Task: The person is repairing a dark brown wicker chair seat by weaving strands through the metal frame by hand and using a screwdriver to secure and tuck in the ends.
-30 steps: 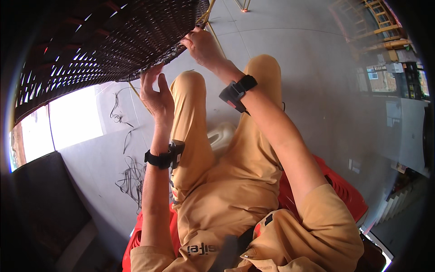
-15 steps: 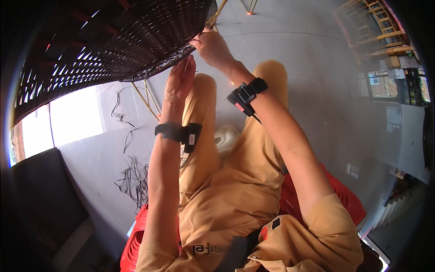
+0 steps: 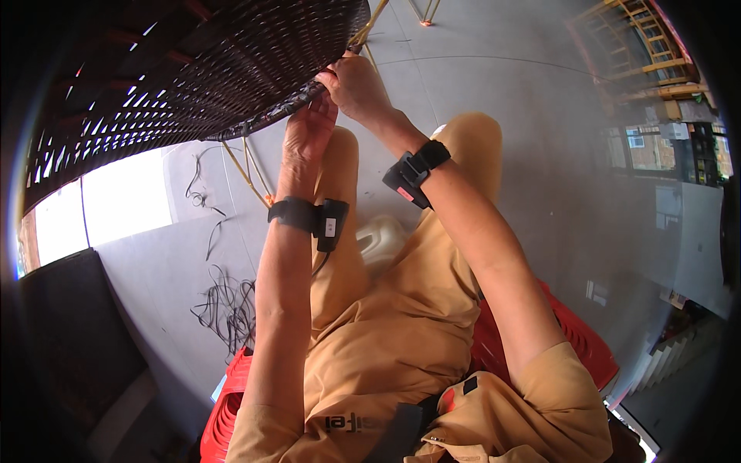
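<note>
A dark brown woven wicker seat (image 3: pixel 255 69) fills the upper left, its bound rim (image 3: pixel 270 118) curving down toward my knees. At that rim my right hand (image 3: pixel 356 83) is closed, thumb and fingers pinched together on the edge. Just below and to its left, my left hand (image 3: pixel 310 127) is raised against the same edge with its fingers bent inward. Whatever lies between the left fingertips is hidden by the hand and the rim. Both wrists wear black straps with small boxes.
Thin yellow metal legs (image 3: pixel 245 171) stand below the wicker. Loose dark strips (image 3: pixel 225 309) lie tangled on the grey floor at left. I sit on a red plastic seat (image 3: pixel 575 332). A pale container (image 3: pixel 380 241) is between my legs; a yellow frame (image 3: pixel 644 38) stands far right.
My left hand has risen slightly to the rim and its fingers have bent in. The right fingers have shifted a little left along the edge. My knees have moved slightly apart.
</note>
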### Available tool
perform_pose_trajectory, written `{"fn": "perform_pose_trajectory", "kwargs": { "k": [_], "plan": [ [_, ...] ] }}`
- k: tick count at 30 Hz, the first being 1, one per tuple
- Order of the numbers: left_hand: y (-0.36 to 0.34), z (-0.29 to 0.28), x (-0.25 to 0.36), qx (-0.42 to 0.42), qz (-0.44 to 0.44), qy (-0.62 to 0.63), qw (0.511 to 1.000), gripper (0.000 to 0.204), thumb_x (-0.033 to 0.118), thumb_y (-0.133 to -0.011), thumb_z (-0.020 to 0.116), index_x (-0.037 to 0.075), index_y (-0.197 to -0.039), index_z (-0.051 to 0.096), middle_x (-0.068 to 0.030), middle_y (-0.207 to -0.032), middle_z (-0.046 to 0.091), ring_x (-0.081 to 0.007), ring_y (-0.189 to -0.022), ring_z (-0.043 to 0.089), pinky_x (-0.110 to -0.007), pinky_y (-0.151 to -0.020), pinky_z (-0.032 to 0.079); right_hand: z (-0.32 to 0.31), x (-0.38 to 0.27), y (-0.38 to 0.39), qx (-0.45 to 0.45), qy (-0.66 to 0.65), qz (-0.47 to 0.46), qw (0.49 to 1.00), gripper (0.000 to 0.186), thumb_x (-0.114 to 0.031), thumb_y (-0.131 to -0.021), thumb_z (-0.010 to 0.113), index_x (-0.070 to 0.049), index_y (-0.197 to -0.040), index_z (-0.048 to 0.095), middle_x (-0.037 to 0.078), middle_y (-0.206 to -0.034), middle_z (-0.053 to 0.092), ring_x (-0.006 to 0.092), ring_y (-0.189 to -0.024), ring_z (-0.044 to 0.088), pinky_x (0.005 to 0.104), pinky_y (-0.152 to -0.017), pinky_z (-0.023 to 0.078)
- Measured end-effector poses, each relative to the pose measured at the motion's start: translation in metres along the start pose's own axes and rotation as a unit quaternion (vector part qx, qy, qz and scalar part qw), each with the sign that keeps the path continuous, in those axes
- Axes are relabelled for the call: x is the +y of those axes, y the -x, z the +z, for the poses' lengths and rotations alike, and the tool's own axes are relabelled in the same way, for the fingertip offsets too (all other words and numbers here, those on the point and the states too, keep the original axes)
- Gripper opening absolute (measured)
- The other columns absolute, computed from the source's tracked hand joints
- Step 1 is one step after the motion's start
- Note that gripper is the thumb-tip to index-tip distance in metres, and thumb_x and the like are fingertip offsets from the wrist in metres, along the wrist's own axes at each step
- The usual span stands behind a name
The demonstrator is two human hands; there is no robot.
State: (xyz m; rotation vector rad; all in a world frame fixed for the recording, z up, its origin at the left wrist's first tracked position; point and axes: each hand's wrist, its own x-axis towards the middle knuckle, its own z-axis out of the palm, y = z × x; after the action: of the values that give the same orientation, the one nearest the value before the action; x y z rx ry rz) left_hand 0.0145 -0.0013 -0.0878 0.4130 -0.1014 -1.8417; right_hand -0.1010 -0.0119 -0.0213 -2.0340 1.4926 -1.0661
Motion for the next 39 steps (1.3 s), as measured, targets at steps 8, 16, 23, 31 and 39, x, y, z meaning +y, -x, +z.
{"fn": "perform_pose_trajectory", "kwargs": {
  "k": [8, 16, 23, 31, 39],
  "plan": [
    [0.005, 0.02, 0.003, 0.021, 0.005, 0.043, 0.999, 0.032, 0.027, -0.085, 0.05, 0.003, -0.106, 0.051, -0.0095, -0.105, 0.056, -0.0205, -0.1, 0.052, -0.037, -0.092, 0.039, 0.005, -0.003, 0.001, 0.012, 0.061, -0.032, 0.998, 0.018, -0.016, -0.08, 0.051, -0.001, -0.084, 0.06, 0.019, -0.078, 0.058, 0.0329, -0.077, 0.056, 0.0398, -0.067, 0.046],
    [-0.005, 0.009, -0.001, -0.025, -0.016, 0.088, 0.996, 0.039, 0.03, -0.085, 0.05, 0.003, -0.113, 0.049, -0.0099, -0.114, 0.052, -0.022, -0.106, 0.048, -0.038, -0.096, 0.035, 0.021, -0.001, -0.003, 0.132, 0.041, 0.031, 0.99, 0.016, -0.016, -0.071, 0.057, 0.0, -0.069, 0.061, 0.016, -0.065, 0.059, 0.0295, -0.061, 0.059, 0.0376, -0.058, 0.047],
    [0.0, 0.01, 0.0, -0.027, -0.01, 0.054, 0.998, 0.037, 0.026, -0.084, 0.052, 0.001, -0.111, 0.049, -0.0111, -0.113, 0.052, -0.0222, -0.106, 0.048, -0.037, -0.096, 0.035, 0.02, -0.006, -0.003, 0.129, -0.055, 0.098, 0.985, 0.012, -0.01, -0.062, 0.058, -0.003, -0.052, 0.058, 0.014, -0.055, 0.058, 0.0282, -0.053, 0.058, 0.0344, -0.054, 0.046],
    [-0.001, 0.011, -0.001, -0.014, 0.002, 0.094, 0.995, 0.025, 0.018, -0.083, 0.055, 0.0, -0.1, 0.052, -0.0086, -0.094, 0.056, -0.0194, -0.088, 0.054, -0.034, -0.085, 0.045, 0.011, -0.017, -0.005, 0.125, -0.175, 0.137, 0.967, 0.009, -0.008, -0.058, 0.062, -0.001, -0.06, 0.06, 0.01, -0.055, 0.06, 0.0187, -0.051, 0.059, 0.0281, -0.053, 0.047],
    [-0.002, 0.013, -0.003, -0.022, -0.018, 0.141, 0.99, 0.019, 0.014, -0.082, 0.055, -0.001, -0.094, 0.053, -0.0092, -0.091, 0.057, -0.0208, -0.085, 0.054, -0.034, -0.081, 0.046, 0.012, -0.001, -0.016, 0.107, -0.185, 0.115, 0.97, 0.013, -0.005, -0.055, 0.065, 0.001, -0.066, 0.062, 0.009, -0.06, 0.062, 0.0167, -0.055, 0.06, 0.0284, -0.054, 0.047]
  ]
}}
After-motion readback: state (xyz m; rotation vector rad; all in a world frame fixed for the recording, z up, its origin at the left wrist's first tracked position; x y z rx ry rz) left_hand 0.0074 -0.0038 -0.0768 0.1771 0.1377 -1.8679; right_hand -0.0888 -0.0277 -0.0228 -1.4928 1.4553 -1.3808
